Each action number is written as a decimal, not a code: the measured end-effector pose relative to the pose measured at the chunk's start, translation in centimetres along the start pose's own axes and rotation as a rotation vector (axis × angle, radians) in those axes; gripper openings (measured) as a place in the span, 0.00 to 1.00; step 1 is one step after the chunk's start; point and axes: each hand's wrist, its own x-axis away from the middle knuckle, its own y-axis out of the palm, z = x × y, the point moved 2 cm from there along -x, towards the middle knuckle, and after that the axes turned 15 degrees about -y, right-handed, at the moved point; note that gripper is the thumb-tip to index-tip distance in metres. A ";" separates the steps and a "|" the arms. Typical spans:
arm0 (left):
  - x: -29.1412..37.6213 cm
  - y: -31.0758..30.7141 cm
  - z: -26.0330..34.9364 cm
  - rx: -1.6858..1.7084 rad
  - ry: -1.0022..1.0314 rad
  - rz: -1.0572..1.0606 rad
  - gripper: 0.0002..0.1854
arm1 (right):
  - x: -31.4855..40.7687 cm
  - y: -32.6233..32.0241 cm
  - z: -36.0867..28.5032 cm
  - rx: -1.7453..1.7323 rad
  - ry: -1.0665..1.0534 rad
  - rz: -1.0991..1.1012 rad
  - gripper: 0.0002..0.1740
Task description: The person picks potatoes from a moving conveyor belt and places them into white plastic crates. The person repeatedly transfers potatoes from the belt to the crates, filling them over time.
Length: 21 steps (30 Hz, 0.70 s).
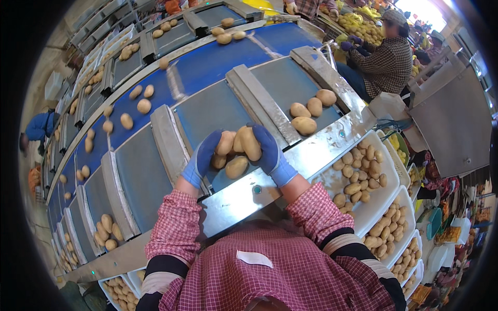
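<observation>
My left hand [203,156], in a blue glove, grips a pinkish-tan potato [225,143] from its left side. Opposite it, my right hand [272,155], gloved alike, is closed on a long yellowish potato [250,144]. Another potato [237,144] is squeezed between these two, partly hidden. Just beneath them, a potato [236,167] lies at the near end of a grey sorting lane [212,110]. A darker potato [218,161] sits beside my left palm, partly covered. The fingertips of both hands are largely hidden behind the potatoes.
Metal dividers [264,103] flank the lane, and a steel edge [237,202] runs before me. Several potatoes [304,125] rest in the right lane. Beyond runs a blue conveyor belt [210,66] carrying potatoes. White crates [383,186] of potatoes stand at right; a person [389,58] sits farther back.
</observation>
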 end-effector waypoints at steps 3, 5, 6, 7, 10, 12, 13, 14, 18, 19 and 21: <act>-3.7 -3.5 0.0 -0.172 -0.001 0.051 0.30 | -1.1 0.1 0.0 0.413 0.045 -0.040 0.23; -4.5 -3.2 0.1 -0.373 0.113 0.126 0.27 | -1.4 -0.3 -1.2 0.660 -0.084 -0.155 0.22; -5.3 -3.2 0.1 -0.502 0.208 0.139 0.26 | -1.2 -0.5 -1.9 0.758 -0.170 -0.239 0.22; -5.9 -3.0 0.0 -0.630 0.304 0.149 0.25 | -1.0 -0.9 -2.6 0.856 -0.257 -0.322 0.22; -6.3 -0.5 0.6 -0.646 0.117 0.092 0.24 | 0.8 -3.9 -6.2 0.912 -0.394 -0.204 0.19; -2.3 3.2 2.8 -0.398 -0.022 0.217 0.23 | 2.8 -8.7 -8.5 0.847 -0.373 0.004 0.16; -3.0 2.1 2.6 -0.441 0.069 0.277 0.23 | 4.2 -11.5 -9.4 0.746 -0.320 0.138 0.14; -4.3 1.2 2.3 -0.481 0.153 0.322 0.22 | 5.7 -15.7 -10.3 0.787 -0.287 0.250 0.14; -0.8 14.7 0.0 -0.585 0.524 0.241 0.20 | 16.8 -34.0 -9.6 0.951 -0.054 0.711 0.22; -1.3 18.6 -2.9 -0.692 0.440 0.074 0.22 | 21.5 -39.6 -6.7 1.034 0.064 0.760 0.25; -2.5 25.7 -9.4 -0.898 0.257 -0.261 0.26 | 27.4 -44.8 -3.3 1.007 0.387 0.868 0.32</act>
